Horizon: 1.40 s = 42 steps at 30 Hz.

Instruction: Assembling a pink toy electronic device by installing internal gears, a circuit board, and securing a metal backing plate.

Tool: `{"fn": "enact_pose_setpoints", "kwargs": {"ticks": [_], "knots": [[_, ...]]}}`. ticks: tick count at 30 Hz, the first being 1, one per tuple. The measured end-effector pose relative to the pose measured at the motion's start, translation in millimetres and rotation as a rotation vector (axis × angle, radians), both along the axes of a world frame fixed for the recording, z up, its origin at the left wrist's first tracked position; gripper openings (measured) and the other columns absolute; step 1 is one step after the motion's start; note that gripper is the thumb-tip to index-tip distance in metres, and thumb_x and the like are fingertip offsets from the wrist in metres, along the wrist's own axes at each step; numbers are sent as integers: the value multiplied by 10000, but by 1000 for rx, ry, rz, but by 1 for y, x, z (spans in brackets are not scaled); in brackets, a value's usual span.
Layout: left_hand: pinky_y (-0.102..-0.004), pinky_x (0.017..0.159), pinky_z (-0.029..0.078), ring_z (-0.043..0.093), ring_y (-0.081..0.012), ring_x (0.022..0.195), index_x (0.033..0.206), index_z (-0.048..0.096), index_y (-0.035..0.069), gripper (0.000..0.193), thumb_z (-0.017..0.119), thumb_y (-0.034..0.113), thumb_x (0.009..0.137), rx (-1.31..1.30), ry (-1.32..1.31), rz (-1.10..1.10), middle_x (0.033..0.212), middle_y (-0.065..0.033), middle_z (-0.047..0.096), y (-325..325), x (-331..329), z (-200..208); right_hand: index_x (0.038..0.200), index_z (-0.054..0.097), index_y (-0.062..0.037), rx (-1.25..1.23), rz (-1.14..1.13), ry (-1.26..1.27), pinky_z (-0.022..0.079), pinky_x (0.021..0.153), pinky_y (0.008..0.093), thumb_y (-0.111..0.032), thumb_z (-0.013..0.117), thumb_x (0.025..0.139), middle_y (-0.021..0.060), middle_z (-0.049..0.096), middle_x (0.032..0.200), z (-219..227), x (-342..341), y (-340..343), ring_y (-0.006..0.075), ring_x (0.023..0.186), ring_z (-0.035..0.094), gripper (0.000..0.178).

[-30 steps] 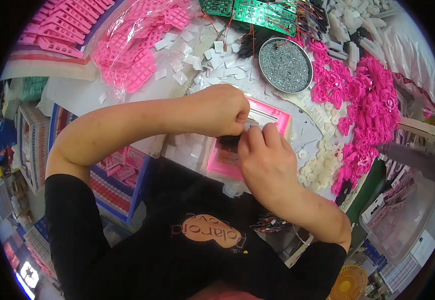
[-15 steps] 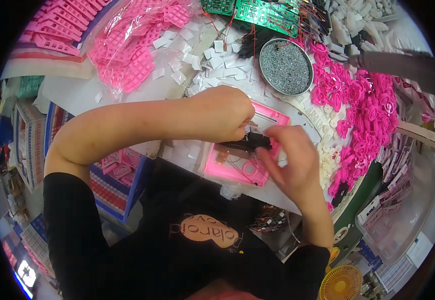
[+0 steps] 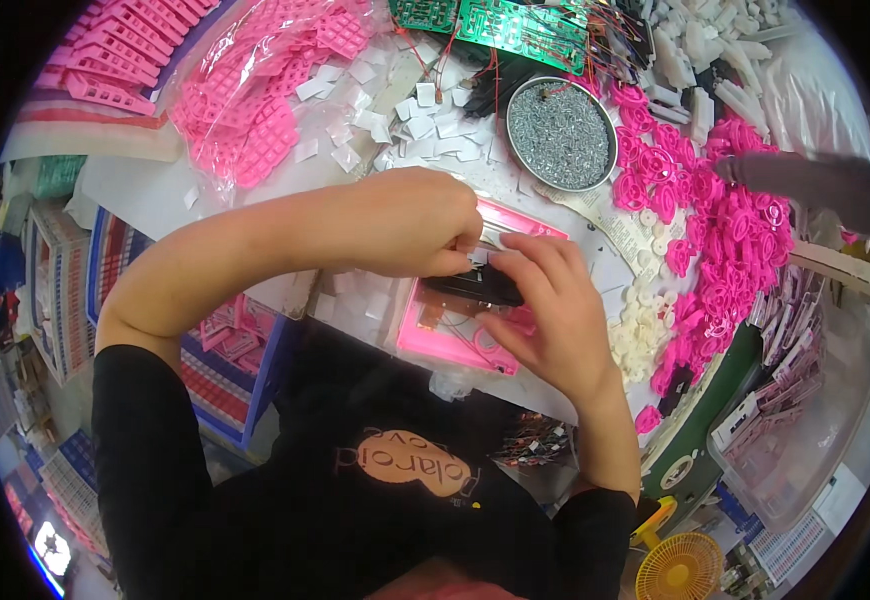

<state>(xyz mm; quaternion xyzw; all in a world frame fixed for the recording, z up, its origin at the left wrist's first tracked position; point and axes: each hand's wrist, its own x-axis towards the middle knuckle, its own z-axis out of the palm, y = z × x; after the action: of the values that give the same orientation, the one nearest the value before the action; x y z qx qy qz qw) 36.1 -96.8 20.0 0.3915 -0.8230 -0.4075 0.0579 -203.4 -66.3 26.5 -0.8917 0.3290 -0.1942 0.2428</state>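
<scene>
A shallow pink plastic case (image 3: 417, 335) lies on the worktable in front of me, with a thin wire and a small ring showing inside. Across its middle sits a long black plastic part (image 3: 467, 288). My left hand (image 3: 423, 225) is curled over the part's left end, thumb and forefinger pinched at its upper edge; whatever is in that pinch is hidden. From the right, my right hand (image 3: 557, 305) grips the black part, fingertips on its far edge and thumb on the near side.
A round metal dish of small screws (image 3: 562, 135) stands beyond my hands. Pink plastic rings (image 3: 740, 235) are heaped at the right beside cream discs (image 3: 640, 325). White squares (image 3: 420, 125), bagged pink keypads (image 3: 255, 130) and green circuit boards (image 3: 520, 32) lie at the back.
My right hand has shifted up and left, its fingers now lying over the black part. My left hand stays pinched at the other end. The whole view has shifted slightly.
</scene>
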Motion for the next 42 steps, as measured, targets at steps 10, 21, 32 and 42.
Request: {"fn": "enact_pose_setpoints", "kwargs": {"ticks": [10,21,32,42], "knots": [[-424,731,502,619,-330,863,921,634,53,101,683,135,888,-193,225,-19,948,-109,574,12,14,-22,1136,621,-36,56,-53,60,512,839,419,-158,820,741,124,643,1074,-12,8,8,328,969,587,459],[-408,720,506,630,-317,836,929,670,44,114,687,148,888,-127,251,-7,923,-111,604,11,18,-29,1128,642,-69,64,24,122,510,862,425,-119,790,756,98,617,1131,-7,15,4,321,1027,567,403],[-397,690,518,666,-290,745,809,702,-10,202,728,189,831,87,211,193,803,-159,673,12,8,-24,1094,662,-44,-151,-10,260,535,766,387,-77,770,706,82,634,1111,5,27,21,308,971,579,403],[-443,676,508,645,-348,737,754,667,-1,152,710,142,780,-134,99,137,764,-157,651,22,-3,-20,970,709,20,-487,29,441,473,868,482,-133,649,730,134,621,1049,13,38,38,284,953,550,291]]}}
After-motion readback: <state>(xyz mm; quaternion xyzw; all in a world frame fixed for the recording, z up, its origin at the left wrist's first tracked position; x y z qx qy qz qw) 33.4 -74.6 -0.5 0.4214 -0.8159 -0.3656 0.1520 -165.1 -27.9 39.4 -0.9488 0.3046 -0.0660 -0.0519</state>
